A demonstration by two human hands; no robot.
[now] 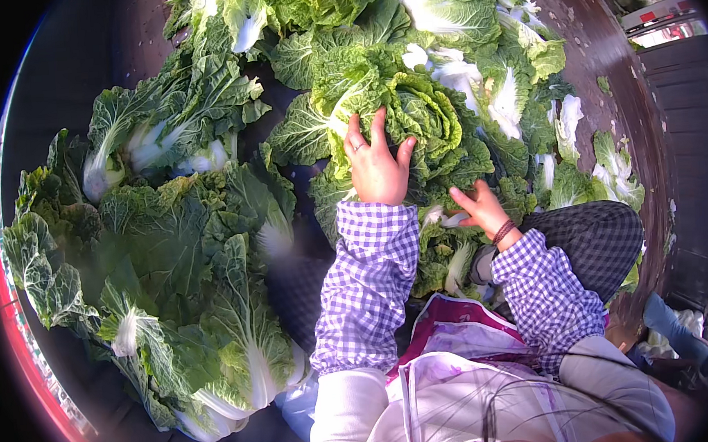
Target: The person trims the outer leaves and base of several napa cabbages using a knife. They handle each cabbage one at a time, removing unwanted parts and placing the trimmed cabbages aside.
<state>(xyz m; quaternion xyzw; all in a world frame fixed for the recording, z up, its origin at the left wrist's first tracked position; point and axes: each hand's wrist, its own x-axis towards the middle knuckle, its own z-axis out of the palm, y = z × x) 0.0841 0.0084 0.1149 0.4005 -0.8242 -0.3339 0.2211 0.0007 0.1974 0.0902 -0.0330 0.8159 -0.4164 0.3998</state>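
A leafy head of napa cabbage lies in front of me, its crinkled yellow-green heart facing up. My left hand rests against its near left side with fingers spread, touching the pale rib of an outer leaf. Lower and to the right, my right hand has thumb and fingers apart, close to the cabbage's near edge. Below the right hand are loose leaves with white stems. Whether its fingertips touch any leaf, I cannot tell.
On the left is a large heap of dark green cabbage leaves. More cabbage and torn leaves cover the far and right sides. My bent knee stands at the right. Scraps dot the brown ground. Dark panelling rises beyond.
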